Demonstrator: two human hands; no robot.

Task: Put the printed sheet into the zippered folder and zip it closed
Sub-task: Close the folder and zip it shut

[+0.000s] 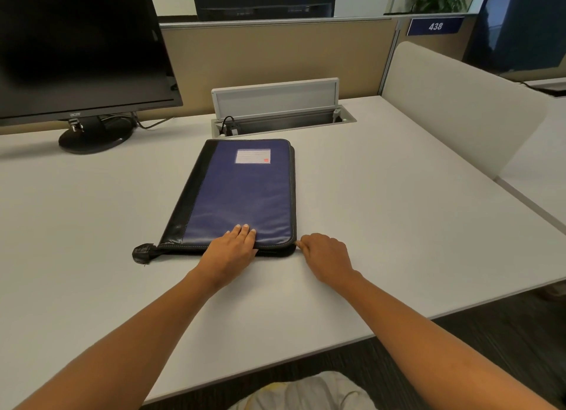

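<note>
While left hand (234, 250) presses folder (242, 192) flat-fingered, right hand (326, 256) (pinching zipper pull (296, 243)) at corner.

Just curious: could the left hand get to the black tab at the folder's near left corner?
Probably yes: the left hand rests on the folder nearby, and nothing lies between it and the tab.

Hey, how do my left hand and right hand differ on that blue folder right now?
The left hand lies flat, straight fingers pressing the zippered folder's blue cover; the right hand is curled, apparently pinching the zipper pull. The left hand rests on top of the folder; the right hand sits off it, at its near right corner. Both work the folder's near edge.
</note>
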